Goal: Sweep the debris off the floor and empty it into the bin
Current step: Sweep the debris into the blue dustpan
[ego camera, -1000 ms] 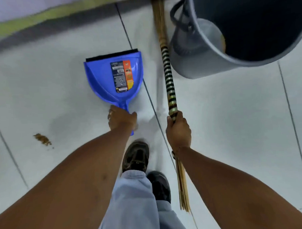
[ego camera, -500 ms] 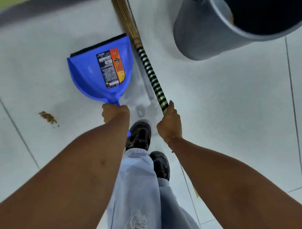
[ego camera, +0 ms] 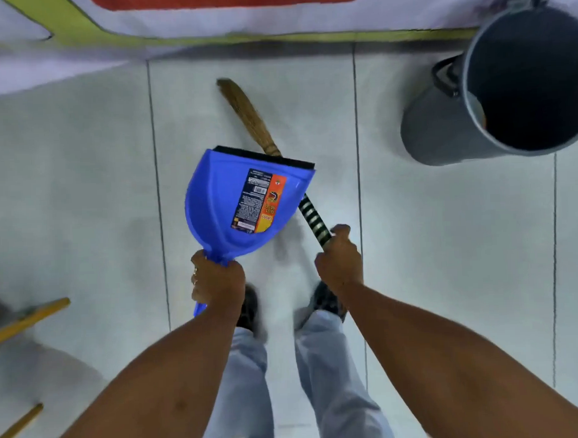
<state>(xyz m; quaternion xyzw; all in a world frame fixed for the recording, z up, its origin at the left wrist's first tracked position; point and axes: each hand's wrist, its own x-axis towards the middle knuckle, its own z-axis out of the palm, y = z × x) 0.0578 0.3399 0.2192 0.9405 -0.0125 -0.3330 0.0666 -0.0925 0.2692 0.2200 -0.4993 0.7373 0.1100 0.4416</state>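
Fingers of the left hand are wrapped tight round the handle of the blue dustpan, a firm closed grip, with the handle's tip poking out below the fist. The pan is held above the floor, its open mouth and black rubber lip pointing away from the person, and a printed label shows on its inner face. No debris can be seen inside the pan.

The right hand is closed round the broom at the lower end of its black-and-white striped section. The broom slants up and to the left, passes behind the pan's right edge, and its straw bristles lie toward the wall.

Below the hands, two dark shoes and light blue trouser legs stand on the pale tiled floor. The grey bin stands at the upper right, well apart from the pan, its dark mouth open and a black handle on its side. Two yellow wooden sticks lie at the left edge. A wall base with a yellow-green stripe runs along the top.
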